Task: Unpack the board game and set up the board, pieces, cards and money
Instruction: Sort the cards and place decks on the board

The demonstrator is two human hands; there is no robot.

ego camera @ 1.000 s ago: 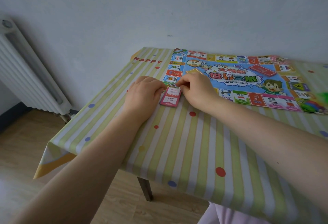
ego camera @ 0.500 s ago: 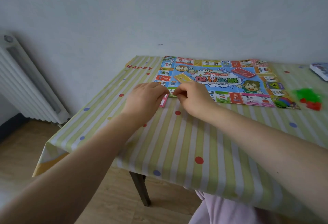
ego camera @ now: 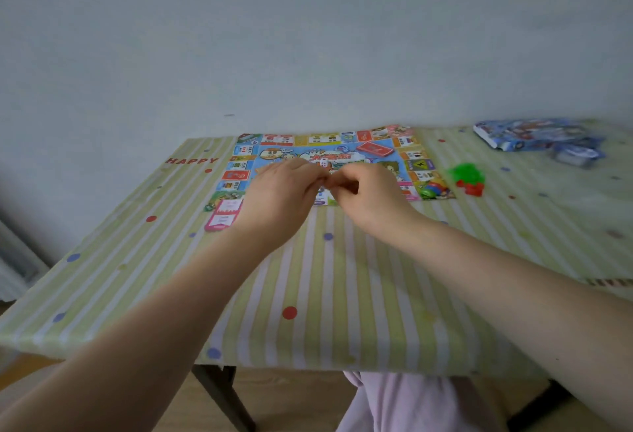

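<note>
Both hands had lifted off the pink cards (ego camera: pixel 224 214); these lay on the tabletop (ego camera: pixel 342 294) at nine o'clock of the left hand (ego camera: pixel 281 198), long axis pointing away. Left hand and right hand (ego camera: pixel 363 191) met fingertip to fingertip above the board (ego camera: pixel 416 164); their hold was unclear.

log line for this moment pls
left hand and right hand meet, fingers curled | over board | pink cards at its corner | held item unclear
</note>
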